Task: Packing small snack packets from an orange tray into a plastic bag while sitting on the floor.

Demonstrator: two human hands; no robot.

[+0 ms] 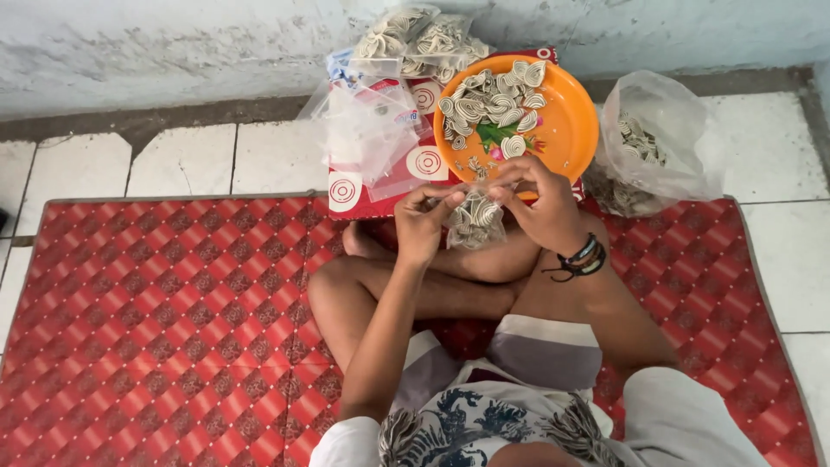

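Above my crossed legs, I note both hands pinching the top of a small clear bag (pixel 474 220) of spiral snacks: left hand (pixel 421 227), right hand (pixel 543 207). Light, limp, probably brittle inside; grip the neck. Orange plate (pixel 566 130) just beyond.

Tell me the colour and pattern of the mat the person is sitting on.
The mat is red with a repeating diamond check in lighter pink-white, seen in the head view.

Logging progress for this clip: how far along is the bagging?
Done: filled clear packets lie behind the orange plate. In hand: left hand and right hand pinch a small filled bag. Left: spiral pieces remain on the plate, empty bags beside it.
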